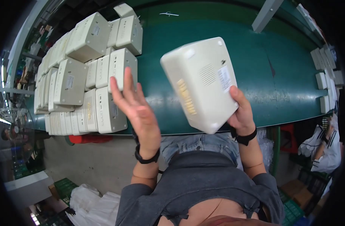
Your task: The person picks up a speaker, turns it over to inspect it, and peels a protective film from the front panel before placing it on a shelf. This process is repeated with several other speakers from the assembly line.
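A cream plastic device housing [208, 100] is held up over the green table, tilted, in my right hand [243, 113]. My fingers wrap round its lower right corner. Turned toward me are a vent grille, a white label, small round feet and a row of gold-coloured connectors along one side. My left hand [140, 113] is raised with its fingers spread and nothing in it. It hovers apart from the housing, just right of the stacked cream housings [70, 83]. Both wrists wear black bands.
Rows of similar housings stand stacked on the left of the green table [251, 49]. A grey metal post [266, 17] rises at the back. Smaller white boxes [321, 81] line the right end, where another person's arm [325, 141] shows. A thin white strip [168, 14] lies far back.
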`<state>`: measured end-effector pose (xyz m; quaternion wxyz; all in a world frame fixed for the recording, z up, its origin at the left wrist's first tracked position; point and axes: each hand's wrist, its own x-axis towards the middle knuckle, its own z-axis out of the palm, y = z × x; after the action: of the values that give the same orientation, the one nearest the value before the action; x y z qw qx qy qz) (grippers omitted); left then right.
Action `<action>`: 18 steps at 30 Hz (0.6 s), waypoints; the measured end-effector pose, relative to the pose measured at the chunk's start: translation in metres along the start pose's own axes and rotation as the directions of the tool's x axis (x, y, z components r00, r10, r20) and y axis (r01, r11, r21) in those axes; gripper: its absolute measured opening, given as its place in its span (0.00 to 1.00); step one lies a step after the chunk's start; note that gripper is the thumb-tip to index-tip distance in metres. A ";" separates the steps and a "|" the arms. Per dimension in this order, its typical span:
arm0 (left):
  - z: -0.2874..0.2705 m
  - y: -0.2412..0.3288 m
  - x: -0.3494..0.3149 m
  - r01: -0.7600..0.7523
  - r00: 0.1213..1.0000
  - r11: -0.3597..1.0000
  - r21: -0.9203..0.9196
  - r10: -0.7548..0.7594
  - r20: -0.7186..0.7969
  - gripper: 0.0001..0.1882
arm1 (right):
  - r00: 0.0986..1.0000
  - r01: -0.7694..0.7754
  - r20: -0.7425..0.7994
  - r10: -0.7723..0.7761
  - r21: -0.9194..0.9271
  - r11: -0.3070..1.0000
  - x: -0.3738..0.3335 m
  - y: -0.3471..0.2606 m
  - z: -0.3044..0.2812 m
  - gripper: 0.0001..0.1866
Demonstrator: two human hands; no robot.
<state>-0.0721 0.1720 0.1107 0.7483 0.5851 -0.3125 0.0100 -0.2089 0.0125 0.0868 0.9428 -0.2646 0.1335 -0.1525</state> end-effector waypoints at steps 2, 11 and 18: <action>-0.006 -0.002 0.002 0.189 0.981 0.975 -0.121 -0.182 0.070 0.50 | 0.994 0.110 0.001 -0.111 -0.160 0.981 -0.004 -0.005 -0.003 0.32; 0.018 -0.013 -0.027 0.575 0.755 0.776 -0.261 -0.379 0.536 0.45 | 0.984 0.148 -0.030 -0.178 -0.425 0.893 -0.014 0.004 0.003 0.31; -0.004 0.002 0.006 0.655 0.637 0.754 -0.057 -0.510 0.577 0.39 | 0.915 0.349 0.161 -0.369 -0.773 0.530 -0.005 -0.016 -0.019 0.40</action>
<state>-0.0666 0.1740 0.1147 0.6643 0.5297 -0.2962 -0.4364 -0.2233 -0.0075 0.0811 0.6756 -0.6710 0.1400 -0.2715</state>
